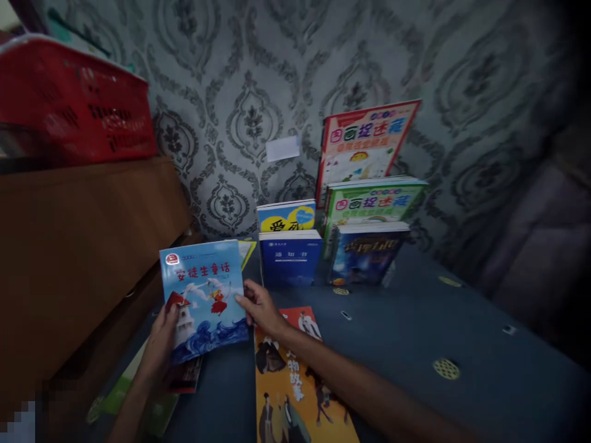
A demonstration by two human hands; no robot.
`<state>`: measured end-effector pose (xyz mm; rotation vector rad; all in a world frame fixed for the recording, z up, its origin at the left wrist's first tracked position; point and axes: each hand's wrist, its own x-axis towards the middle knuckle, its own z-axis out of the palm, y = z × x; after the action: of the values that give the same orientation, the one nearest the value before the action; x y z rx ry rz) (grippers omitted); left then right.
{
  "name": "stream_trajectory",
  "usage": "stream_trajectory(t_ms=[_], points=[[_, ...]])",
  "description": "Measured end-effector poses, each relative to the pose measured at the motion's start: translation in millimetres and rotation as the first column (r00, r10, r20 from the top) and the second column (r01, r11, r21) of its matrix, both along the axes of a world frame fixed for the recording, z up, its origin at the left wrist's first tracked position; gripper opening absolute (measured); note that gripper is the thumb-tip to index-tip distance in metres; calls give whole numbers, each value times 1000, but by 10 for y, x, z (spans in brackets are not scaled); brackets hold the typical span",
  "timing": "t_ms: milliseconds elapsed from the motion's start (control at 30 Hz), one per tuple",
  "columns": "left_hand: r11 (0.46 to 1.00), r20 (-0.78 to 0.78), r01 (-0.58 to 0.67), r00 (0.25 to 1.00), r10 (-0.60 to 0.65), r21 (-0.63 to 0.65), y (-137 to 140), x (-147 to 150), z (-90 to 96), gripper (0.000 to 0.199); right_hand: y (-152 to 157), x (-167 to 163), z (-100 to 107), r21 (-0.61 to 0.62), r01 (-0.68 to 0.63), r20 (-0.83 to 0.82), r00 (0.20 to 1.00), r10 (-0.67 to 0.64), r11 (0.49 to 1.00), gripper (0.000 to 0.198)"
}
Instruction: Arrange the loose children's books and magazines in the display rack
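Note:
A light blue children's book (203,295), with red lettering, a lighthouse and dark waves on its cover, is held upright between both hands. My left hand (162,326) grips its left edge, thumb on the cover. At the right edge, my right hand (261,304) pinches it with the thumb in front and fingers behind. Below my right forearm lies an orange book (281,400) with robed figures, partly covered by the arm. Under my left hand lie a green book (161,409) and a dark book (187,378), both mostly hidden. A yellow corner (247,252) peeks out behind the held book.
Upright books stand by the wallpapered wall: a dark blue book (290,261), a yellow-and-blue one (286,215), a night-blue one (367,255), a green one (373,203) and a red one (367,144). A red basket (83,101) sits on the brown cabinet (87,246) at left.

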<state>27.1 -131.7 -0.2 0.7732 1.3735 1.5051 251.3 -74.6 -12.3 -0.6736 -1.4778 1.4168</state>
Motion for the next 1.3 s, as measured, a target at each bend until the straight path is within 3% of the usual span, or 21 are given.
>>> stream_trajectory(t_ms=[133,233,400,500,633,767,867,967,1133,1300], points=[[991,-77,95,993,-88,94,48,115,232,65,-34,201,183,98,31,-20,999,-29,995,48],[971,-97,175,982,-160,166,82,408,515,79,-62,499,422,182,90,-26,996,-86,979,45],[881,-99,297,955,-281,367,159,1148,1032,67,-77,1201,879,339,211,2,974,-225,917,37],[782,-144,413,908,-393,467,330,1534,1247,56,-62,1636,1123,383,287,26,947,-321,878,35],[612,-231,546,824,-518,573,640,1987,1481,49,-20,2177,1430,475,340,51,910,-411,812,38],[430,-377,625,759,-531,651,973,2443,1696,44,100,2654,1690,535,411,14,870,-494,738,43],[327,-490,660,735,-469,676,1240,2718,1794,42,248,2919,1792,542,449,-14,850,-527,710,46],[275,-562,671,734,-381,689,1464,2888,1806,43,390,3084,1799,543,478,-31,833,-552,690,48],[272,-595,693,717,-363,668,1628,3044,1721,44,515,3239,1691,554,510,-2,792,-611,658,46],[289,-595,708,702,-393,644,1693,3160,1627,36,537,3377,1565,528,524,16,781,-624,669,46]])
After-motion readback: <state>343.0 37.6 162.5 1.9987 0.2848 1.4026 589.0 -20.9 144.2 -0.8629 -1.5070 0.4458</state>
